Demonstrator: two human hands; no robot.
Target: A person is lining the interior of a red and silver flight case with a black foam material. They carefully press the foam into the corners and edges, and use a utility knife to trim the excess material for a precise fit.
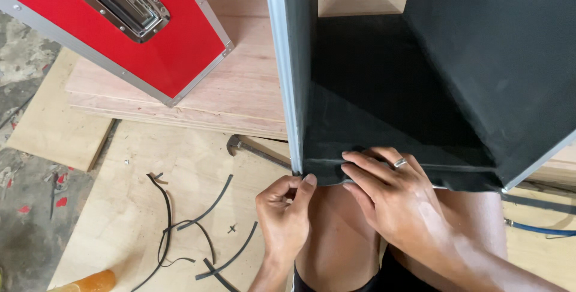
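In the head view, a large open case (420, 88) lined with black felt (384, 82) is tipped against the person's knees, its metal-edged corner (292, 88) nearest. The left hand (287, 214) is pinched shut on the loose felt edge (318, 175) at the lower corner; the right hand (390, 199) is pressed flat along that edge, fingers (360, 169) extended and holding nothing. The felt is judged soft, light and easily creased, best taken at its free edge. The case looks stiff and heavy. Black trimmed strips (198, 226) lie on the plywood floor (138, 166), near a red case (120, 22).
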